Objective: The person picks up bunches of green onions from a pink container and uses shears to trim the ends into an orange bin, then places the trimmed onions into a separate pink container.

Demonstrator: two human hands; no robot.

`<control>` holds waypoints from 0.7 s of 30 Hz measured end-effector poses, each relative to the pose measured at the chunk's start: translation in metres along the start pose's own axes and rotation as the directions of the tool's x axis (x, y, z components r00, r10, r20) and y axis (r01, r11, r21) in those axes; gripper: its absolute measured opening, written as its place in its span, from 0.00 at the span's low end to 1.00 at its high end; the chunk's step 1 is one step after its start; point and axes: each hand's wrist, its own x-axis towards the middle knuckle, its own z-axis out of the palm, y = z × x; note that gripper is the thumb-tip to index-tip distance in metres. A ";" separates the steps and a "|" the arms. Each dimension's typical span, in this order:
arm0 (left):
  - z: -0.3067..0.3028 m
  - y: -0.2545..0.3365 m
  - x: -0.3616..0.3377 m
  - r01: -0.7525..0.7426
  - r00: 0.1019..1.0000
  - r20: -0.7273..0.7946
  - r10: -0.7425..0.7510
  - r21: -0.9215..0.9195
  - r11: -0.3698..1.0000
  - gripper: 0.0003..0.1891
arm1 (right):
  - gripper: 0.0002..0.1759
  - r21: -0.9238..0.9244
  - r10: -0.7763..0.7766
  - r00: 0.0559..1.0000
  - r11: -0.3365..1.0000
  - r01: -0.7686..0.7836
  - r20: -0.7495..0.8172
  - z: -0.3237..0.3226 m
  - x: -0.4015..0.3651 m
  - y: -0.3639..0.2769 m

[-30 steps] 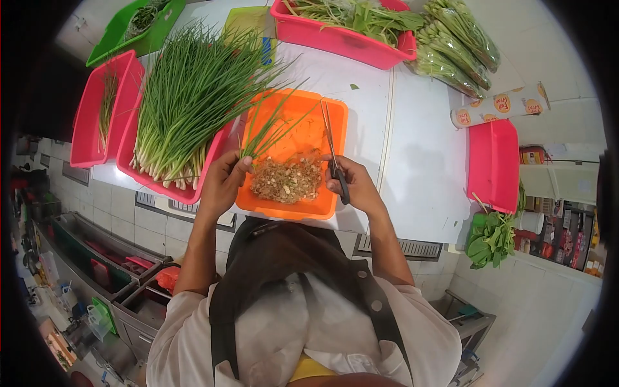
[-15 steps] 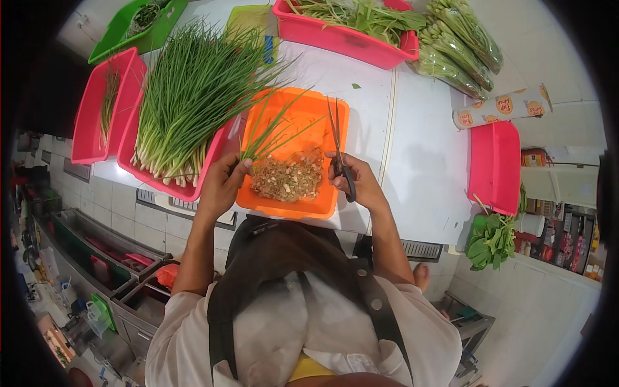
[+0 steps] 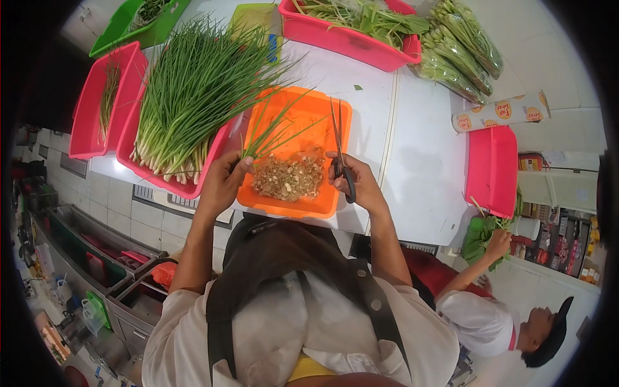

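I read the left hand as closed around the root end of a small bunch of green onions, thumb pressed on top; the right hand is closed through the handles of the scissors, whose blades look nearly together, though I cannot tell for certain. Both hands hover over the near half of the orange tub, with the pile of brown trimmings lying between them.

The relation that matters: the bunch's long axis runs from the left hand up and to the right, its green tips fanning across the tub toward the blades; the scissors point almost straight away from the body, so the two axes cross at a slant. The root end sits left of the scissors, apart from them, the pile between; the right hand is the nearer one to the tips.

Just left, the pink tray holds a big heap of green onions; at lower right a co-worker's hand touches leafy greens.
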 end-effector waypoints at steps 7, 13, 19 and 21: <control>0.004 -0.014 0.001 -0.174 0.985 0.010 0.173 0.051 0.983 0.16 | 0.25 -0.162 0.006 0.987 0.986 -0.033 -0.162 0.009 0.000 0.004; -0.042 -0.009 -0.014 -0.102 0.995 -0.008 0.102 -0.203 0.974 0.13 | 0.27 -0.116 -0.059 0.986 0.992 0.041 -0.156 0.016 0.000 0.018; -0.208 -0.055 -0.019 -0.175 0.762 -0.640 0.094 -0.064 0.983 0.16 | 0.39 -0.176 -0.079 0.982 0.983 0.049 -0.171 0.030 0.000 0.021; -0.272 -0.037 -0.017 -0.101 0.686 -0.712 0.149 0.109 0.989 0.20 | 0.38 -0.181 -0.065 0.982 0.983 0.032 -0.178 0.034 -0.002 0.016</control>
